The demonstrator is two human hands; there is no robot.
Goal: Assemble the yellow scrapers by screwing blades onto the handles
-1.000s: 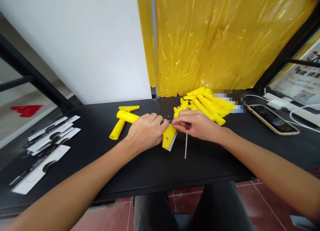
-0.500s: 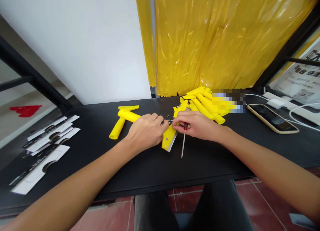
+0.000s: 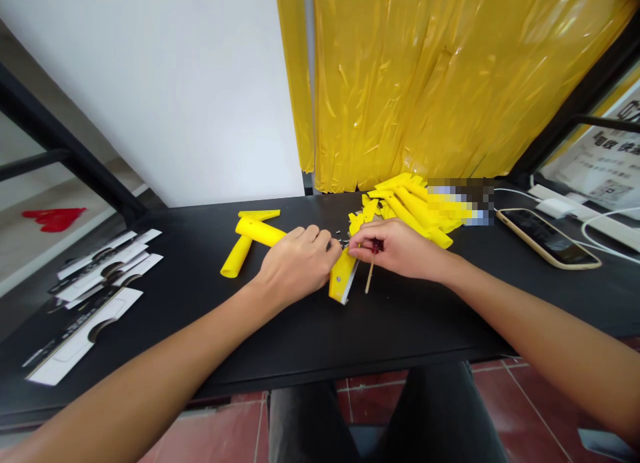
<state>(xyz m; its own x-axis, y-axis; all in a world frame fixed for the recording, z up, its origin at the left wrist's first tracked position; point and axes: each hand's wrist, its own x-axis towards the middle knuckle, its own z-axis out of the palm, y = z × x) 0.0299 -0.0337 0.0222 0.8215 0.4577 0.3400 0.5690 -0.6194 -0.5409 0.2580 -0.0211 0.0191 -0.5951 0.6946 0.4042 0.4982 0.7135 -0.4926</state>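
My left hand point(image 3: 303, 259) is closed on a flat yellow plastic piece point(image 3: 341, 281) with a silvery strip along its right edge and a screw in its face. The piece slants down toward me over the table; its upper end is hidden by my fingers. My right hand point(image 3: 393, 249) has its fingers bent around a screwdriver point(image 3: 371, 276) with a dark red handle, its shaft pointing down and toward me. The right fingertips meet the top of the yellow piece, beside small metal screws point(image 3: 343, 241) on the table. Whether they pinch a screw is too small to tell.
Yellow tubes point(image 3: 236, 257) lie crossed behind my left hand. A heap of yellow plastic parts point(image 3: 415, 209) sits behind my right hand. White-and-black cards point(image 3: 95, 336) lie at left; a phone point(image 3: 547, 239), white cables and a power strip point(image 3: 595, 216) are at right on the black table point(image 3: 300, 356).
The screwdriver has turned in my right hand, so its shaft looks shorter and its tip sits higher. Both hands stay at the yellow piece. The whole view has shifted slightly.
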